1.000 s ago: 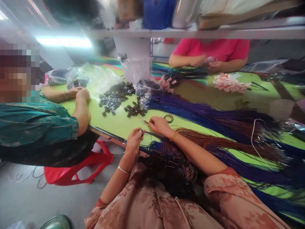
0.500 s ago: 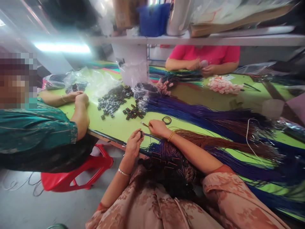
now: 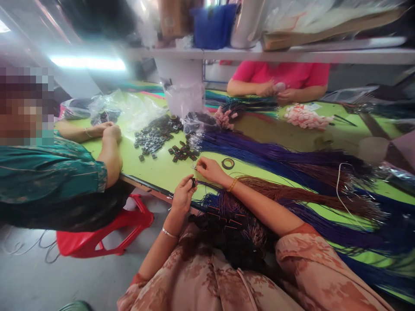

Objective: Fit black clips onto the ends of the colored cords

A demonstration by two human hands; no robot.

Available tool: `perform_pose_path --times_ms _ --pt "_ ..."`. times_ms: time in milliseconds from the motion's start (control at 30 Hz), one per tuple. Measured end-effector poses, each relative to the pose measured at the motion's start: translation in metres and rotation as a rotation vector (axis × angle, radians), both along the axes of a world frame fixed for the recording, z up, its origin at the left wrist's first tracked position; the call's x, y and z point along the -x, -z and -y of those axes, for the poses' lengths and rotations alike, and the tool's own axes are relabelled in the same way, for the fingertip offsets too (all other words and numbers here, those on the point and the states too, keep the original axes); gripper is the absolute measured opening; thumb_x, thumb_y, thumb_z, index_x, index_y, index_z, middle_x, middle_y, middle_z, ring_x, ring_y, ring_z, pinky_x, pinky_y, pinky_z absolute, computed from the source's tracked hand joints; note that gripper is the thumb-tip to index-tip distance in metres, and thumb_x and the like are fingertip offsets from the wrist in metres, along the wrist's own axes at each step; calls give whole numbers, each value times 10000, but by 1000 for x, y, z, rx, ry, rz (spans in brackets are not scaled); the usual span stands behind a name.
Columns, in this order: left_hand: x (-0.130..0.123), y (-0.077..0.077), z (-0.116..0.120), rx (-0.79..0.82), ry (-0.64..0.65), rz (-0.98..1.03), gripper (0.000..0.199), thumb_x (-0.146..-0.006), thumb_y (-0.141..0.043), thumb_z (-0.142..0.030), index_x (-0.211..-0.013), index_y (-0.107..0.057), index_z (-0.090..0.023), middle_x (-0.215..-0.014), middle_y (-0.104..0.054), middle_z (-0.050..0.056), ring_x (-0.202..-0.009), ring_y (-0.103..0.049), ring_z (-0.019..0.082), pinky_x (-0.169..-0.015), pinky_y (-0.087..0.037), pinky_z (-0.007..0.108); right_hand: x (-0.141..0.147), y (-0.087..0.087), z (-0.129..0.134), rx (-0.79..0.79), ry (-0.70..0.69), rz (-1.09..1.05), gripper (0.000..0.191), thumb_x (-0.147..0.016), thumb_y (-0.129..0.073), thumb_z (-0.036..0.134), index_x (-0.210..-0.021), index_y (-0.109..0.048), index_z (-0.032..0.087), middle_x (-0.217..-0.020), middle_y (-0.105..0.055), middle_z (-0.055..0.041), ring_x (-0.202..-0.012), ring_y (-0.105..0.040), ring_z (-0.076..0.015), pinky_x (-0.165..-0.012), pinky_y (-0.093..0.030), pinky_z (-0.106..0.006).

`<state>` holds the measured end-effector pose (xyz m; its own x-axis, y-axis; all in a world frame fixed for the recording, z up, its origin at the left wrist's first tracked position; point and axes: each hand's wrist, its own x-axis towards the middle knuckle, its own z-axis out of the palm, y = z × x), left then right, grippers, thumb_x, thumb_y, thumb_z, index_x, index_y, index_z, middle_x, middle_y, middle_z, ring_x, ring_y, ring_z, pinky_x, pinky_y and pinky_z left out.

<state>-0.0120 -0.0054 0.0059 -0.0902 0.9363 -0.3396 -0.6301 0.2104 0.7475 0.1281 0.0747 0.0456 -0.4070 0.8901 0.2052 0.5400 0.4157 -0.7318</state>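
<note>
On the lap lie dark tangled wires (image 3: 240,224) with black pieces. Above the near table edge, the left hand (image 3: 182,194) has its thumb and fingers closed on 1 small black block (image 3: 193,182). This block is dark and angular; its fine details are too small to tell. The right hand (image 3: 209,170) is pinched on thin wires with silver ends (image 3: 193,166); compared with 0.5 s before, its fingers are nearer to these ends, and less wire shows beyond them. Farther, 1 black tape ring (image 3: 228,163) lies flat on the green table (image 3: 155,172), near loose black pieces (image 3: 183,152). Beyond, 1 person in pink (image 3: 282,75) sits behind pale pink pieces (image 3: 306,117).
</note>
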Motion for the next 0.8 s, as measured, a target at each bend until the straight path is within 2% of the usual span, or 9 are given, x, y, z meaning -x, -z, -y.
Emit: perform_pose_path --times_ms 67,167,300,467,800 --pt "1 1 0 1 9 3 259 -718 -730 -166 -965 -657 -141 -878 -668 61 -760 -623 112 -668 -476 210 4 -1 3 8 -22 -99 113 -821 -501 227 -804 -585 153 -701 -607 10 -614 -483 -99 -591 -341 -205" --pt "1 2 0 -4 28 -11 276 -725 -723 -172 -989 -646 -150 -904 -665 60 -785 -637 128 -657 -472 214 3 0 11 73 -24 -134 98 -798 -503 207 -768 -577 150 -658 -608 15 -577 -476 -90 -566 -331 -202" --pt "2 2 -1 -9 36 -43 243 -736 -706 -174 -969 -641 -145 -909 -651 58 -798 -634 136 -664 -478 227 -5 3 21 147 -62 -73 97 -781 -518 197 -722 -579 149 -626 -611 19 -548 -471 -83 -547 -298 -203" --pt "2 1 -1 -15 45 -31 224 -741 -694 -162 -953 -624 -154 -908 -649 51 -796 -617 127 -715 -484 248 -10 5 30 117 -66 47 169 -794 -557 272 -686 -596 148 -598 -563 26 -543 -411 -85 -534 -251 -216" --pt "3 5 -3 -43 58 -29 227 -751 -687 -184 -960 -610 -142 -914 -649 62 -822 -608 126 -774 -494 269 -9 8 31 109 -55 103 184 -805 -568 279 -685 -600 144 -608 -574 14 -558 -423 -87 -542 -241 -219"
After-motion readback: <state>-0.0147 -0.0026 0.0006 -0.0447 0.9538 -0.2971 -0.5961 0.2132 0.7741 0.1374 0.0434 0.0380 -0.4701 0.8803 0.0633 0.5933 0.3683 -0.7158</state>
